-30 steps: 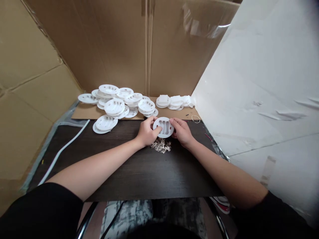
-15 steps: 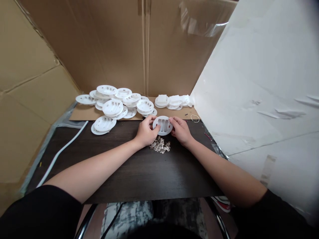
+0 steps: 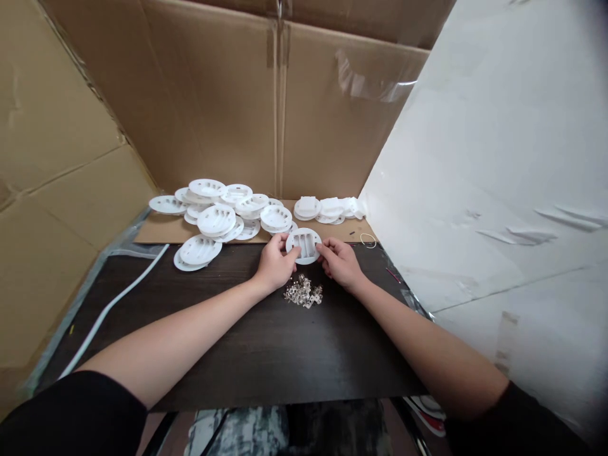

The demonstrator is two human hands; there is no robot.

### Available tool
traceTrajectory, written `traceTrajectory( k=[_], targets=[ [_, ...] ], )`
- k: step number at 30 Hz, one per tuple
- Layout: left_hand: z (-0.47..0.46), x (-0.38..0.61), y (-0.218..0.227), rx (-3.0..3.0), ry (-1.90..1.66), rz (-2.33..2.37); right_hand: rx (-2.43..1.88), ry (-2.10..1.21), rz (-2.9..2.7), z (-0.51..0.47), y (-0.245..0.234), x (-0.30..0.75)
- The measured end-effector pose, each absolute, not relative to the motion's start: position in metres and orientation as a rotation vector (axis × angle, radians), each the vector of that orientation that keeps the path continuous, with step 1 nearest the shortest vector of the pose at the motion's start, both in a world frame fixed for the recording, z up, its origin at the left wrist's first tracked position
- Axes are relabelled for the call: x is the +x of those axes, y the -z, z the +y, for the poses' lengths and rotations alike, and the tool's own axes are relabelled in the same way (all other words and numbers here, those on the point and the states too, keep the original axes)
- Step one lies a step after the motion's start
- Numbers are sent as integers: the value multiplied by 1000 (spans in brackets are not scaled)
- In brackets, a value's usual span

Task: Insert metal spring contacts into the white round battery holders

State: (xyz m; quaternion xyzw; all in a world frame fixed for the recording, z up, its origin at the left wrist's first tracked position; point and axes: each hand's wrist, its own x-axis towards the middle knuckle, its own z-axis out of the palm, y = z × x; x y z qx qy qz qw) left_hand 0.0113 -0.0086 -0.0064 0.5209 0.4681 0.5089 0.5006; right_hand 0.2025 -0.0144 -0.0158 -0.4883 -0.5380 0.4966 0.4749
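Observation:
A round white plastic battery holder (image 3: 304,246), with long slots in its face, is held up over the dark table. My left hand (image 3: 277,261) grips its left edge, the thumb lying on the face. At the right edge my right hand (image 3: 340,261) pinches the rim between bent fingers; whether a small part is also in that pinch I cannot make out. Just below the holder lies a small heap of shiny metal contact pieces (image 3: 303,292), between my two hands.
Behind my left hand, many similar white holders (image 3: 216,220) lie piled on a cardboard sheet (image 3: 161,233). More white pieces (image 3: 327,208) sit back right, near a thin white loop (image 3: 368,240). A pale tube (image 3: 114,304) runs along the left; cardboard (image 3: 209,95) and white panels (image 3: 475,158) enclose the table.
The view has tilted upward, so everything sits lower in the picture. The holder has turned slightly in my hands, and my right fingers have shifted down along its right rim.

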Motion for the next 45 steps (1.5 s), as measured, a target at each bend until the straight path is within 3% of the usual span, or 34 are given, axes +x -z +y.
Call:
traceTrajectory(
  k=[13, 23, 45],
  targets=[
    [-11, 7, 5, 1279, -1221, 1032, -1060, -1266, -1112, -15, 13, 195],
    [18, -11, -15, 1070, -1596, 1067, -1148, -1054, -1305, -8, 18, 203],
    [20, -9, -9, 980, -1568, 1183, -1169, -974, -1491, -3, 29, 207]
  ],
)
